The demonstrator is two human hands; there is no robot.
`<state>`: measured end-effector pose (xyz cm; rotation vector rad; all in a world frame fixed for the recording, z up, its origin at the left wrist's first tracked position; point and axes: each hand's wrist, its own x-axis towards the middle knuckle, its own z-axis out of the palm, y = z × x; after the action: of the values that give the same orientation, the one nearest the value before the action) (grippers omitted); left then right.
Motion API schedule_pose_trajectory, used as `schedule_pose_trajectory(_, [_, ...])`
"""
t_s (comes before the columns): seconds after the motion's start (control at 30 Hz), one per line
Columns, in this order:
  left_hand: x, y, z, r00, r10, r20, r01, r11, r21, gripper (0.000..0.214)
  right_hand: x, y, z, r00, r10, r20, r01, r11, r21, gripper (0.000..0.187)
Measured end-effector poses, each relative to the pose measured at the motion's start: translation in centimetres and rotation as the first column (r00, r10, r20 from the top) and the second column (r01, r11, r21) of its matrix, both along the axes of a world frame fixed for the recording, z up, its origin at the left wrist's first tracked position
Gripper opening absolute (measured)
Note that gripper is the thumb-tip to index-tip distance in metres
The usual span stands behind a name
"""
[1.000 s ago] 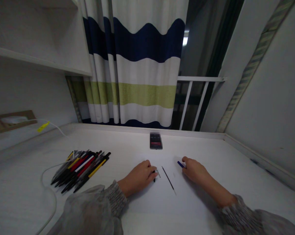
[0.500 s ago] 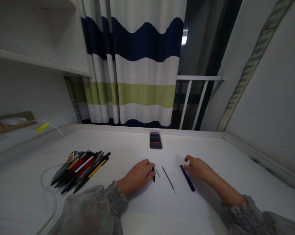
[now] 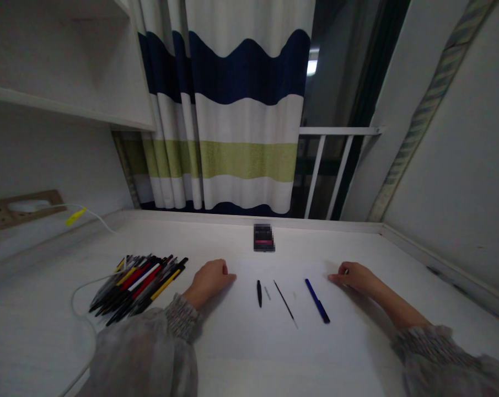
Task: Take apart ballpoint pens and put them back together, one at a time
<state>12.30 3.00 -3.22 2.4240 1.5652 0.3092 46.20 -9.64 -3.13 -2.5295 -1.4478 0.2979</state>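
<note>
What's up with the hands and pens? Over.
Left hand apart from black piece. Right hand apart from blue tube. Dark refill between those. Pen pile off left, not between hands.

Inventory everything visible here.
Flat desk: 1, white, foreground
Rectangular sheet: 1, white, on desk
Pen barrel: 1, blue, sheet's right
Thin refill: 1, black, sheet's middle
Tiny slivers: 2, greyish, flanking refill
Tapered pen part: 1, black, sheet's left
Heaped pens: uncountable, mixed, desk's left
Pixelated block: 1, dark, desk's back
Thin cable: 1, white, desk's left
Tag: 1, yellow, on cable
Socket: 1, brown, left wall
Striped curtain: 1, multicoloured, behind desk
Railing: 1, white, curtain's right
Shelf: 1, white, upper left
Left hand: 1, bare, right of heap
Right hand: 1, bare, right of barrel
Sleeves: 2, grey, wrists
</note>
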Motion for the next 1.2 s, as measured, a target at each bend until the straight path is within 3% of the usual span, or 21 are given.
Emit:
schedule_pose_trajectory(0.17, [-0.4, 0.5, -0.4, 0.998, -0.058, 0.008, 0.058, 0.998, -0.024, 0.02, 0.1, 0.1, -0.6, 0.999, -0.003, 0.048, 0.001, 0.999, 0.051, 0.026])
schedule_pose_trajectory(1.2, [-0.2, 1.2, -1.0, 0.998, -0.035, 0.051, 0.038, 0.998, -0.046, 0.022, 0.2, 0.2, -1.0, 0.999, -0.053, -0.008, 0.053, 0.996, 0.077, 0.024])
